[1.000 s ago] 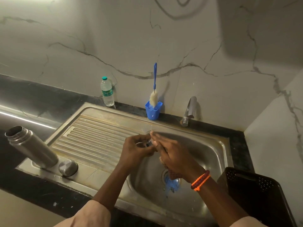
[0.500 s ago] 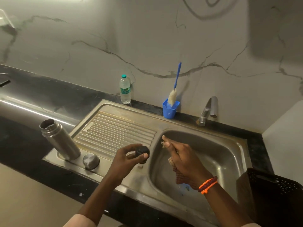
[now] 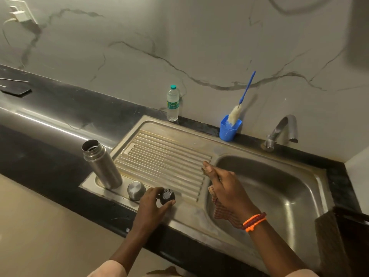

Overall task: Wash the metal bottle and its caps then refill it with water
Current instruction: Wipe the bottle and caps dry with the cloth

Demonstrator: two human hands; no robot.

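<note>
The left hand [image 3: 151, 202] pinches a black cap [image 3: 167, 196] at the sink's [image 3: 199, 220] front edge, beside a metal cap [image 3: 136, 190] and the open bottle [image 3: 101, 164]; the right hand [image 3: 227, 190] grips a cloth [image 3: 219, 211].

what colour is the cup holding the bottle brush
Blue: the cup by the wall shows best in the head view, matching the brush handle.

I see dim, warm indoor light with a yellowish cast. A bright streak of glare runs along the dark countertop [image 3: 50, 124] at left. A heavy shadow darkens the wall's [image 3: 199, 47] far right corner. Wide-angle bending curves the edges; detail is soft throughout.
</note>
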